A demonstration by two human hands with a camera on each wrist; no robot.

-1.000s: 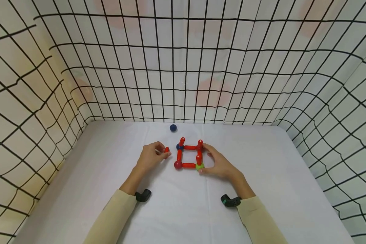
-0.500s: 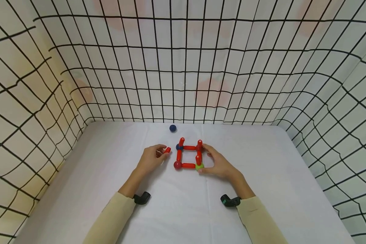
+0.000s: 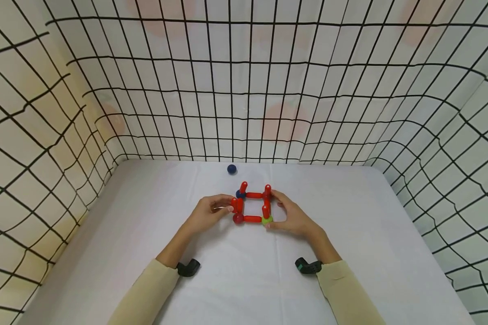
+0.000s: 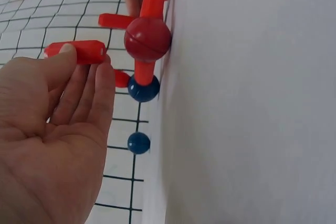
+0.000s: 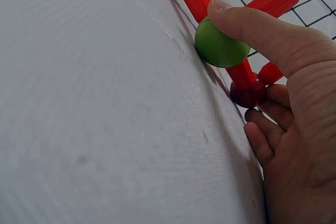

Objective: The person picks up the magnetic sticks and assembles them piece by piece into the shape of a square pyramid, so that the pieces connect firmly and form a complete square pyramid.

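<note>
A square of red rods and balls lies on the white table, with a front-left red ball (image 3: 238, 218), a back-left blue ball (image 3: 240, 194) and a front-right green ball (image 5: 221, 44). Red rods stand up from every corner except the front-left one. My left hand (image 3: 207, 213) pinches a separate red rod (image 4: 92, 52) between thumb and fingers. It holds that rod upright, just above and left of the front-left red ball, apart from it in the left wrist view. My right hand (image 3: 294, 219) grips the square's right side, thumb on the green ball, fingers at the back-right red ball (image 5: 248, 92).
A loose dark blue ball (image 3: 232, 169) lies behind the square, near the table's back edge. Black grid netting (image 3: 244, 95) over white cloth walls the back and both sides of the table (image 3: 333, 198).
My left hand has moved right with the red rod, which has turned from slanted to upright beside the square's left side. My right hand keeps its grip on the square in place.
</note>
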